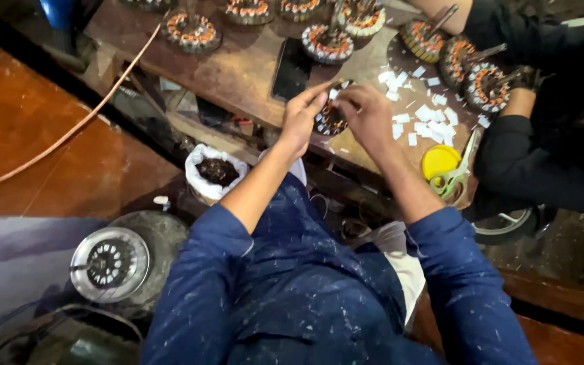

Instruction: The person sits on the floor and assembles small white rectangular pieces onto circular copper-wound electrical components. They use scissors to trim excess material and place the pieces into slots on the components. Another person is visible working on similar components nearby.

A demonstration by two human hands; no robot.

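Stator [330, 119] is pinched between both hands, left [301, 116] and right [366, 116], tilted above the surface [238, 71] so its windings face the person.

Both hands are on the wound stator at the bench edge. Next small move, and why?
Probably reach the right hand to the white paper slips lying just beside it and take one. The left hand already steadies the stator over the wooden bench, and I cannot tell whether the right fingers hold a slip.
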